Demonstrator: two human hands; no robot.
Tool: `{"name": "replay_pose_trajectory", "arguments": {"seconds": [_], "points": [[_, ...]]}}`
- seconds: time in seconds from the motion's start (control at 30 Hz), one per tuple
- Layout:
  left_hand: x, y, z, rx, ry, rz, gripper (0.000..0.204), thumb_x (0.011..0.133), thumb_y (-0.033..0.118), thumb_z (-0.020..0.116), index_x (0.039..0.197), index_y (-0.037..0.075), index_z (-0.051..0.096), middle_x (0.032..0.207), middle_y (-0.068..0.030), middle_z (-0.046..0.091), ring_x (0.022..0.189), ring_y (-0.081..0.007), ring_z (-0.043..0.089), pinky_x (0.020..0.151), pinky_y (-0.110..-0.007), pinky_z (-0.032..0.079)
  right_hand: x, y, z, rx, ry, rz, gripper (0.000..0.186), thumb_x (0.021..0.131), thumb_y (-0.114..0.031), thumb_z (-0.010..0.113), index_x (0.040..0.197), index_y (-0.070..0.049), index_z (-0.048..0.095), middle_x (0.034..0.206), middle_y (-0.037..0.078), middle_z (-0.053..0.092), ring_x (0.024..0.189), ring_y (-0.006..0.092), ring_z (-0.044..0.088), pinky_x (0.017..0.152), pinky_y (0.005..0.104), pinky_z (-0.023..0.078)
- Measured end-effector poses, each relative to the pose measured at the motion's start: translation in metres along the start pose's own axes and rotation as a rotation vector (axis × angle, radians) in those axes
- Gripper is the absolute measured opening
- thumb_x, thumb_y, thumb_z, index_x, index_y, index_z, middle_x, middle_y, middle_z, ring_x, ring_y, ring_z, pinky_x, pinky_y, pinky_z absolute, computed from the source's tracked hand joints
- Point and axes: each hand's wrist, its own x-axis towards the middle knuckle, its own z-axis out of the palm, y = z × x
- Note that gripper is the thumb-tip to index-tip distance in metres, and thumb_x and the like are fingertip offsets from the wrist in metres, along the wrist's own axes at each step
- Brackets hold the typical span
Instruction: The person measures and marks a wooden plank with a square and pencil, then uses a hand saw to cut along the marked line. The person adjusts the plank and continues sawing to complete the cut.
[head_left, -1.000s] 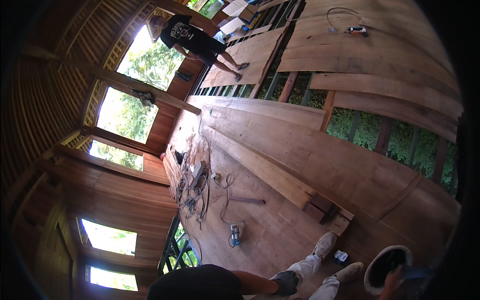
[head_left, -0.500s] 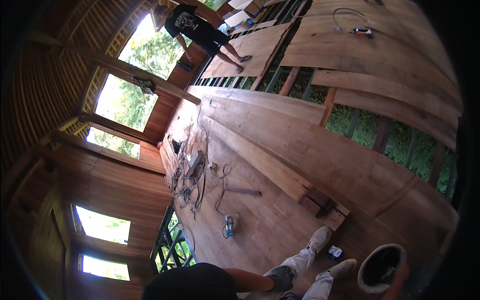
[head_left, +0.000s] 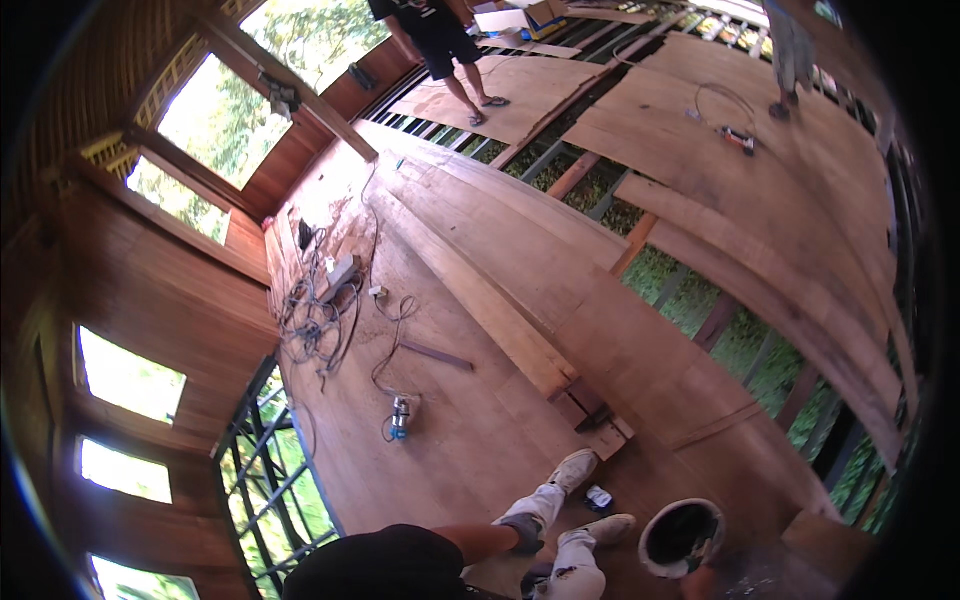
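My left hand (head_left: pixel 524 534), in a dark grey glove, lies on my light trouser leg (head_left: pixel 545 503) and appears to hold nothing; its fingers are only partly seen. Down at the lower edge, my right hand (head_left: pixel 698 582) is at the near rim of a round bucket (head_left: pixel 652 523) with a pale rim and dark inside. It looks closed on a small pale thing reaching over the rim, too dim to name. Between my shoe (head_left: pixel 574 470) and the bucket lies a small black-and-white object (head_left: pixel 598 498) on the wooden floor.
A power tool (head_left: pixel 400 417) with a cord, tangled cables (head_left: pixel 315 310) and a long plank (head_left: pixel 480 310) lie on the floor. Open joists (head_left: pixel 720 320) show greenery below on the right. A person (head_left: pixel 455 50) stands at the back; another person's leg (head_left: pixel 790 60) shows far right.
My view has turned, shifting the floor, bucket and my legs leftward. A second person's leg has come into view at the far right. My right hand stays at the bucket.
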Motion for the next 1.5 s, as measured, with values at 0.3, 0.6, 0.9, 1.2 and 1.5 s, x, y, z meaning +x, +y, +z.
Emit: {"name": "replay_pose_trajectory", "arguments": {"seconds": [0.3, 0.6, 0.9, 1.2, 1.5], "points": [[-0.155, -0.089, -0.089, -0.556, 0.073, -0.066, 0.074, 0.090, 0.061, 0.049, 0.141, 0.009, 0.056, 0.144, -0.0220, 0.055, 0.133, -0.0361, 0.053, 0.112, -0.042, 0.040, -0.081, -0.074, -0.147, 0.048, 0.025, -0.156, 0.024, 0.086, -0.023, 0.065, 0.098, -0.004, 0.073, 0.097, 0.021, 0.072, 0.095, 0.0415, 0.069, 0.081, 0.0479, 0.055], [-0.192, -0.231, -0.063, -1.149, 0.405, -0.200, 0.067, 0.090, 0.056, 0.050, 0.136, 0.008, 0.061, 0.137, -0.0224, 0.060, 0.130, -0.0381, 0.055, 0.111, -0.041, 0.041, -0.119, -0.243, -0.208, -0.004, -0.006, -0.331, 0.027, 0.085, -0.022, 0.064, 0.102, -0.003, 0.071, 0.097, 0.023, 0.071, 0.096, 0.0435, 0.068, 0.083, 0.0499, 0.054], [-0.216, -0.472, -0.155, -1.264, 0.900, -0.240, 0.042, 0.091, 0.043, 0.053, 0.098, 0.006, 0.071, 0.102, -0.0217, 0.072, 0.102, -0.0359, 0.069, 0.088, -0.044, 0.050, -0.165, -0.585, -0.300, -0.074, 0.140, -0.715, 0.024, 0.085, -0.021, 0.065, 0.096, 0.000, 0.069, 0.092, 0.029, 0.067, 0.093, 0.0476, 0.065, 0.080, 0.0544, 0.051], [-0.135, -0.573, -0.223, -1.103, 0.928, -0.061, 0.035, 0.097, 0.032, 0.058, 0.117, 0.006, 0.070, 0.108, -0.0183, 0.071, 0.097, -0.0264, 0.067, 0.087, -0.037, 0.051, -0.148, -0.830, -0.315, 0.067, 0.121, -0.815, 0.022, 0.087, -0.023, 0.066, 0.091, -0.001, 0.069, 0.090, 0.027, 0.067, 0.092, 0.0460, 0.066, 0.079, 0.0523, 0.052], [-0.114, -0.766, -0.401, -1.501, 0.938, -0.212, 0.036, 0.094, 0.036, 0.059, 0.105, 0.003, 0.072, 0.096, -0.0084, 0.072, 0.085, -0.0184, 0.064, 0.077, -0.031, 0.050, -0.027, -1.066, -0.334, -0.363, -0.035, -0.792, 0.025, 0.088, -0.025, 0.066, 0.098, -0.004, 0.073, 0.095, 0.025, 0.070, 0.097, 0.0426, 0.067, 0.085, 0.0492, 0.054]]}}
